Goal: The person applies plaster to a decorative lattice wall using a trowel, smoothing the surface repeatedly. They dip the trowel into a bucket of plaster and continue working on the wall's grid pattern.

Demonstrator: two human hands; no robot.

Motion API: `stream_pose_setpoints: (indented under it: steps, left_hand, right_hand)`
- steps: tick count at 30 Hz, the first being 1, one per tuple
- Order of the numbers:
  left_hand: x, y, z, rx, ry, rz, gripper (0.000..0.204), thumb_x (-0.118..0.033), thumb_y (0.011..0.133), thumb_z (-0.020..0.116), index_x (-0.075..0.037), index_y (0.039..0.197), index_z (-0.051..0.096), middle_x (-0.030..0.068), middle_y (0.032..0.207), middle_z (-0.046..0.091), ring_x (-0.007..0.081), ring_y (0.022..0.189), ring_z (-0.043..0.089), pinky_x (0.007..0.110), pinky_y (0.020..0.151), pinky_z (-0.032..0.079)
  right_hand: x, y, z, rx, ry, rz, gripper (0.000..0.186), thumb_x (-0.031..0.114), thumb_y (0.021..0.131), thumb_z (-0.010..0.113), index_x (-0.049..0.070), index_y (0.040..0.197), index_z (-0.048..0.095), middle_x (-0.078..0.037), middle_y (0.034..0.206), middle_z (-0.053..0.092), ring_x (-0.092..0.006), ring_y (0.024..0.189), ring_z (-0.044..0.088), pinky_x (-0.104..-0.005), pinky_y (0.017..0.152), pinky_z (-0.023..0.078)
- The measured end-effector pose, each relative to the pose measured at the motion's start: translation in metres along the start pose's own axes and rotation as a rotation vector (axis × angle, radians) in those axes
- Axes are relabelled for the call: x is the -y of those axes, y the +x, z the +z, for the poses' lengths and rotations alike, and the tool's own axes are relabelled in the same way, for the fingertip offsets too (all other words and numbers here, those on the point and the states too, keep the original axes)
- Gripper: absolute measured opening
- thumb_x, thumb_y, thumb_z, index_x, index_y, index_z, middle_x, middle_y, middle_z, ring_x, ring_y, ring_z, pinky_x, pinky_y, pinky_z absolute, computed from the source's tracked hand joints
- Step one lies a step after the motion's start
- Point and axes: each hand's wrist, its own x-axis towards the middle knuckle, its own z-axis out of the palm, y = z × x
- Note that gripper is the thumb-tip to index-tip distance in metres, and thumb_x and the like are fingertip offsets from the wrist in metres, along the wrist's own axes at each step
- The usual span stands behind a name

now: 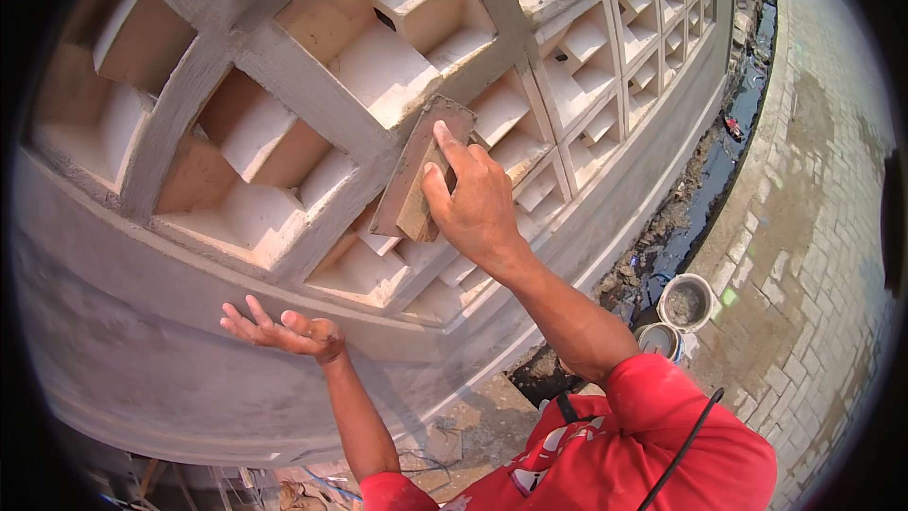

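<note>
My right hand (480, 197) grips a plastering float (416, 166), a flat rectangular board with a wooden handle and cement on its edge. The float lies against the cement-coated joints between the pale openwork blocks (383, 61) of the wall. My thumb and index finger stretch along its back; the other fingers are wrapped round the handle, mostly hidden. Lower left, my left hand (284, 329) is held palm up with fingers apart, in front of the smooth grey wall base (189, 293). It holds nothing.
A pail of grey mix (687, 303) and a second pail (658, 341) stand at the right by a ditch with dark water (695, 199). Beyond runs a brick-paved road (804, 255). Loose scraps (180, 483) lie at the lower left.
</note>
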Motion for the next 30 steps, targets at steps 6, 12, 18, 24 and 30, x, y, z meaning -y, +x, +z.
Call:
stream_pose_setpoints:
  steps: [6, 12, 18, 24, 30]
  left_hand:
    - [0.004, 0.0, -0.005, 0.019, 0.035, 0.033, 0.05, -0.027, 0.104, 0.031, 0.004, 0.14, 0.048, 0.024, 0.155, 0.032, 0.0428, 0.148, 0.021, 0.061, 0.118, 0.016]
    - [0.003, 0.0, -0.004, 0.027, 0.058, 0.027, 0.05, -0.026, 0.104, 0.033, 0.005, 0.139, 0.049, 0.0243, 0.156, 0.032, 0.0422, 0.148, 0.021, 0.061, 0.118, 0.016]
    - [-0.002, 0.0, -0.001, 0.035, 0.085, 0.021, 0.051, -0.029, 0.104, 0.034, 0.006, 0.139, 0.05, 0.0235, 0.155, 0.033, 0.0414, 0.148, 0.021, 0.06, 0.118, 0.017]
    - [0.003, -0.002, -0.005, 0.035, 0.105, 0.005, 0.052, -0.031, 0.104, 0.034, 0.005, 0.138, 0.05, 0.0227, 0.155, 0.033, 0.0406, 0.148, 0.021, 0.059, 0.118, 0.017]
    - [0.0, 0.002, -0.001, 0.026, 0.099, 0.006, 0.052, -0.03, 0.102, 0.034, 0.005, 0.138, 0.05, 0.024, 0.155, 0.033, 0.0418, 0.148, 0.021, 0.06, 0.119, 0.014]
  right_hand:
    - [-0.017, -0.025, -0.021, 0.08, 0.085, -0.08, 0.048, 0.016, 0.087, 0.062, 0.0, 0.132, 0.062, -0.019, 0.08, 0.057, -0.0319, 0.071, 0.063, -0.043, 0.069, 0.051]
    - [-0.044, 0.066, -0.065, -0.126, 0.126, 0.073, 0.046, 0.014, 0.087, 0.058, -0.006, 0.129, 0.061, -0.026, 0.097, 0.068, -0.0274, 0.085, 0.069, -0.04, 0.072, 0.052]
    - [-0.011, -0.013, 0.0, 0.084, 0.061, -0.05, 0.046, 0.015, 0.086, 0.064, -0.003, 0.129, 0.063, -0.019, 0.08, 0.061, -0.0299, 0.069, 0.061, -0.0395, 0.069, 0.049]
    - [-0.043, 0.024, -0.045, -0.111, 0.07, -0.094, 0.048, 0.016, 0.086, 0.063, 0.0, 0.131, 0.062, -0.021, 0.086, 0.064, -0.0323, 0.076, 0.065, -0.0418, 0.072, 0.052]
    - [-0.041, 0.052, -0.033, -0.12, 0.084, -0.069, 0.049, 0.017, 0.088, 0.061, -0.008, 0.131, 0.059, -0.023, 0.088, 0.066, -0.0333, 0.074, 0.065, -0.0414, 0.069, 0.052]
